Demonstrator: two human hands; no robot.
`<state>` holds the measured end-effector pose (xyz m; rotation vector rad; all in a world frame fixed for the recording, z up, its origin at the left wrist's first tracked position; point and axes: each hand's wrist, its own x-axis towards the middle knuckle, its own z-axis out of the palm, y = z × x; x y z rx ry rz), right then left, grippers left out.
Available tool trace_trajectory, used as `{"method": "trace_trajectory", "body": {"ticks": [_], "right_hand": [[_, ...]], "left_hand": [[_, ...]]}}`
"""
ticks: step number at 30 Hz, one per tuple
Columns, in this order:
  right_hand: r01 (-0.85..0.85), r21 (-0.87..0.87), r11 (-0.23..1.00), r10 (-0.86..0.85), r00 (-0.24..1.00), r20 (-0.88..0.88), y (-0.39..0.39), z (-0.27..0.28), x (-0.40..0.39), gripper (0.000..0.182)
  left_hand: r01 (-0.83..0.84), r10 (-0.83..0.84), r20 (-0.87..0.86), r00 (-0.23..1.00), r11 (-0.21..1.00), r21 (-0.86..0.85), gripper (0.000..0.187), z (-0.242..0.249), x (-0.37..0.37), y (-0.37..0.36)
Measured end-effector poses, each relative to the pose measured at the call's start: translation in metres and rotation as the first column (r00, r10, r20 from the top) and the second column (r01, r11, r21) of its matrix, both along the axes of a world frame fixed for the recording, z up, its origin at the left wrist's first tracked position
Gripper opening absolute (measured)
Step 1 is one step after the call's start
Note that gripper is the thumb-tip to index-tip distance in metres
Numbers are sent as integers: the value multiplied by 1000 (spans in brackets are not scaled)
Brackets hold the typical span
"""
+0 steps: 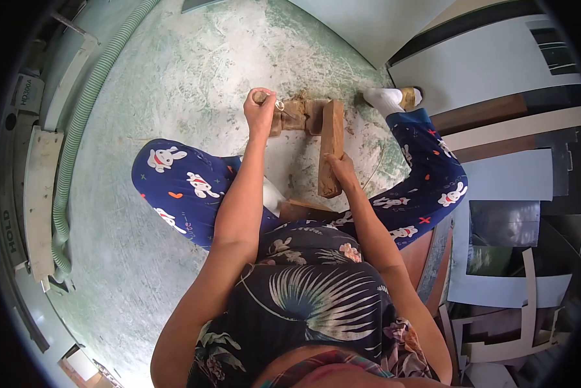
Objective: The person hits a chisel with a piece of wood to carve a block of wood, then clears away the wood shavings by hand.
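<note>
My left hand (259,118) is closed around the round wooden handle (259,97) of what looks like a chisel, its thin metal shank (289,114) pointing right over a brown wooden block (294,124) on the floor. Something thin and pale loops around the tool just beside my fingers. In my right hand (342,169) is a long, thick bar of wood (331,139), gripped near its lower end. The bar's far end overlaps the right part of the block in this view. Loose wood crumbs are scattered behind the block.
I sit with legs bent around the work on a worn green-white floor (122,226). A ribbed green hose (77,129) runs along the left. Boards and sheet offcuts (510,174) are stacked at the right, and a pale panel (361,26) stands at the back.
</note>
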<state>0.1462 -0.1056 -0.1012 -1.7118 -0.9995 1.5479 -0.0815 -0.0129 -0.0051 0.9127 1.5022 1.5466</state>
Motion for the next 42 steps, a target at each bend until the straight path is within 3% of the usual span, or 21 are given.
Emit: {"method": "trace_trajectory", "body": {"ticks": [3, 18, 21, 33, 36, 42], "right_hand": [[-35, -10, 999, 35, 999, 16, -3, -3, 5, 48], [0, -28, 1000, 0, 1000, -14, -10, 13, 7, 53], [12, -41, 999, -13, 1000, -13, -12, 20, 8, 53], [-15, -10, 1000, 16, 997, 70, -17, 7, 11, 50], [-24, -14, 1000, 25, 998, 59, -17, 4, 12, 50], [-63, 40, 997, 58, 993, 99, -19, 1, 15, 57]], "left_hand": [[-5, 6, -6, 1000, 998, 68, 11, -3, 7, 1], [39, -40, -105, 994, 999, -10, 17, -22, 3, 4], [-32, 33, -8, 999, 998, 54, 12, -16, 12, 5], [-50, 51, -26, 998, 999, 17, 10, -13, 17, 7], [-26, 34, -119, 992, 997, 75, 11, -15, 19, 9], [-24, 28, -267, 963, 1000, 20, 14, -7, 26, 12]]}}
